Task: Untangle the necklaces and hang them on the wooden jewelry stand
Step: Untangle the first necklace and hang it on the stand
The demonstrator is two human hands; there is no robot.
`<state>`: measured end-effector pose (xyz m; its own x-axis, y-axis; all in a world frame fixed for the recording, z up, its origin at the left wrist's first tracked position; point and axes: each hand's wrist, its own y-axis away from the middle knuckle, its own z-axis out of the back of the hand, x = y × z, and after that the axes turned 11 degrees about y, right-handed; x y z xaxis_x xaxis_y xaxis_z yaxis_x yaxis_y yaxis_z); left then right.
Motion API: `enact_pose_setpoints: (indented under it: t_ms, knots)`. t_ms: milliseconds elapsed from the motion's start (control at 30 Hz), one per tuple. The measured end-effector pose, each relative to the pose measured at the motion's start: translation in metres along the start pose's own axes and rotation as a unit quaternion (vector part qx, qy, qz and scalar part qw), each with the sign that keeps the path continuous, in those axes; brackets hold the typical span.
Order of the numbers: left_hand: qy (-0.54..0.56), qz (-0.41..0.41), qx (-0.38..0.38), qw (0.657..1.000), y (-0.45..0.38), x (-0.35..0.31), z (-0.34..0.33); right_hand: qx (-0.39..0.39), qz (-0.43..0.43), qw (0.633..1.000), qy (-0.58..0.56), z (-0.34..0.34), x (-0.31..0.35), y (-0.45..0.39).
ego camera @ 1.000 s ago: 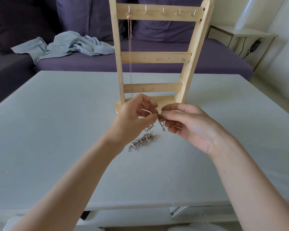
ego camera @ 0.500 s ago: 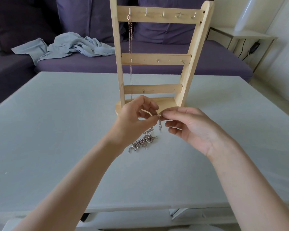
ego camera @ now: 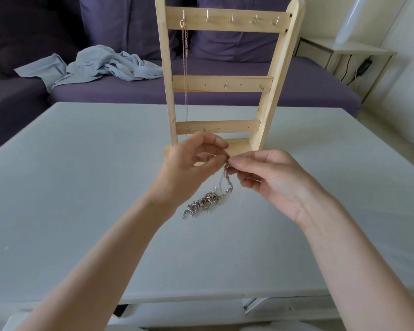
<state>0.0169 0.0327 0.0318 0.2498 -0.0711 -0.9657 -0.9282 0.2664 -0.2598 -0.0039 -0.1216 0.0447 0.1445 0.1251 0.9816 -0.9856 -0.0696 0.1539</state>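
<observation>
Silver tangle lifted between two pinching hands

Necklaces (ego camera: 207, 201) show as one knotted silver clump, small links and charms bunched together, its lower end lying on the grey bench (ego camera: 81, 175) just in front of the wooden jewelry stand (ego camera: 225, 80). We see a thin strand rising from the clump to our fingertips. Our left hand (ego camera: 191, 161) has a closed grip, thumb and forefinger pinching the strand's top, other fingers curled. Our right hand (ego camera: 268, 175) pinches the same spot, fingertips touching the left's. One rose-gold chain (ego camera: 185, 75) hangs from the stand's top-left hook. A blue cloth (ego camera: 101, 65) lies on the purple sofa (ego camera: 225, 91) behind
</observation>
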Motion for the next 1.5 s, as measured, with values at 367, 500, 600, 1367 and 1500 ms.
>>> enact_pose_setpoints:
  t_ms: [367, 500, 600, 1367, 1500]
  knots:
    - [-0.081, -0.032, 0.029, 0.996, 0.0004, -0.0034, 0.003, 0.003, 0.007, 0.999, 0.051, 0.0024, -0.0022, -0.0009]
    - [-0.114, -0.038, 0.036, 0.992, -0.0002, -0.0011, 0.0029, -0.007, 0.016, 0.994, 0.109, 0.0024, -0.0028, 0.0]
    - [-0.128, -0.031, 0.041, 0.99, 0.0005, 0.0004, 0.0019, -0.019, 0.028, 0.988, 0.152, 0.0004, -0.0027, -0.0001]
    - [0.233, 0.21, -0.002, 0.95, 0.0019, -0.0018, -0.0045, 0.075, 0.058, 0.99, 0.106, 0.0046, 0.0007, 0.0005]
    - [0.287, 0.24, 0.024, 0.927, 0.0019, -0.0042, -0.0028, 0.07, 0.071, 0.991, 0.084, 0.0073, 0.0035, 0.0019]
